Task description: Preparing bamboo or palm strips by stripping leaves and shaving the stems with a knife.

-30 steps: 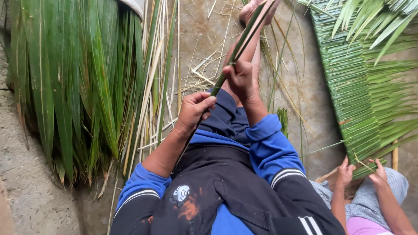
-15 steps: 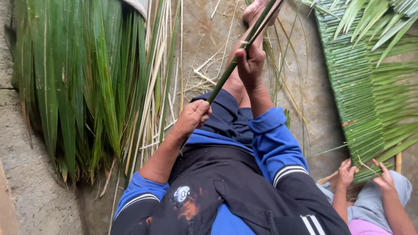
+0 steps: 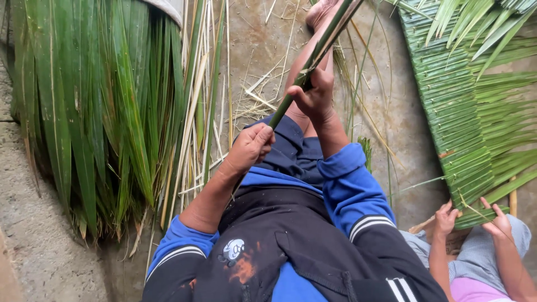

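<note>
A pile of long green palm leaves point(image 3: 100, 112) lies on the concrete floor point(image 3: 391, 117), left of a folded green leaf strip point(image 3: 316, 56). The strip slants from lower left to upper right. The left hand point(image 3: 250, 146) is clenched around the strip's lower end. Just up the strip, the right hand point(image 3: 313, 95) grasps it, fingers curled around its middle, over a bare leg point(image 3: 313, 33). Far right of the strip, a woven leaf mat point(image 3: 453, 112) spreads out, its lower edge touched by another person's hands point(image 3: 470, 221).
</note>
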